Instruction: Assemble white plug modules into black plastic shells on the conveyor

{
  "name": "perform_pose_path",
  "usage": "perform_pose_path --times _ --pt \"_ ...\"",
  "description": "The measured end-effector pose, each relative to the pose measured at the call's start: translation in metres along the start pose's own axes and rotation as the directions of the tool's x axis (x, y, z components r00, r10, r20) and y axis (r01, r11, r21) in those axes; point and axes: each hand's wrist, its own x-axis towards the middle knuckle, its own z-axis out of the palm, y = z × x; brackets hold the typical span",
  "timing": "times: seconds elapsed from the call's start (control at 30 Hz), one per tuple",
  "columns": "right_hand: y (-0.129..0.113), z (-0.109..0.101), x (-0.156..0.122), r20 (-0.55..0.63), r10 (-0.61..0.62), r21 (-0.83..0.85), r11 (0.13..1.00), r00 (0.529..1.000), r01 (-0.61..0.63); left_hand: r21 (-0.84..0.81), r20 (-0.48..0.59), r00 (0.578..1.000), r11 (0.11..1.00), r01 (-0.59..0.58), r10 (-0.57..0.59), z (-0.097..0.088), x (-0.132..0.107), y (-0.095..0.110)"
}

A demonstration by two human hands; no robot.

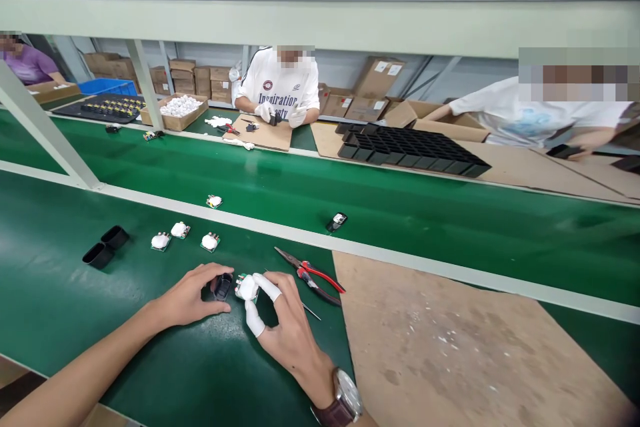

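My left hand (pixel 193 295) grips a small black plastic housing (pixel 223 287) between thumb and fingers, its opening turned towards my right hand. Thumb and index finger of my right hand (pixel 280 313), both in white finger cots, pinch a small circuit board with a white dome (pixel 247 287) close beside the housing. A narrow gap shows between the two parts. Red-and-black long-nose pliers (pixel 313 275) lie just beyond my right hand, and a thin metal tool (pixel 311 311) is partly hidden behind it. Several similar domed boards (pixel 210 242) rest further back on the green bench.
Two black housings (pixel 99 255) lie at left. A stained cardboard sheet (pixel 430 333) covers the bench at right. Beyond a pale rail, the green conveyor belt (pixel 280 180) carries a black part (pixel 337 221). Co-workers sit opposite, near a black tray stack (pixel 413 150). A slanted post (pixel 50 127) stands left.
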Motion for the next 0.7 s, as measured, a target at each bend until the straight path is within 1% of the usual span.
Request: perform_pose_path --times 0.07,0.13,0.17,0.23,0.4,0.57,0.7 --pt "-0.003 0.000 0.000 0.011 -0.026 0.031 0.999 1.000 0.026 0.011 -0.047 0.995 0.996 -0.083 0.084 0.001 0.002 0.000" --pt "-0.005 0.002 -0.001 0.026 -0.057 0.039 0.998 0.998 0.056 0.056 -0.103 0.977 0.982 -0.180 0.185 0.002 0.004 -0.001" --pt "-0.005 0.002 -0.001 0.030 -0.070 0.033 0.997 0.997 0.069 0.087 -0.122 0.967 0.973 -0.214 0.224 0.002 0.004 -0.001" --pt "-0.006 0.004 -0.002 0.033 -0.087 0.008 0.996 0.996 0.087 0.138 -0.130 0.957 0.960 -0.242 0.260 0.002 0.004 -0.002" --pt "-0.009 0.005 -0.002 0.025 -0.119 -0.049 0.992 0.993 0.120 0.189 -0.075 0.960 0.949 -0.252 0.270 0.002 0.002 -0.002" --pt "-0.011 0.002 -0.002 0.093 -0.142 -0.111 0.982 0.985 0.152 0.209 -0.045 0.960 0.942 -0.262 0.277 0.004 0.001 -0.001" --pt "-0.012 0.001 -0.002 0.127 -0.157 -0.136 0.975 0.979 0.174 0.226 -0.014 0.969 0.945 -0.237 0.246 0.004 0.000 -0.001"
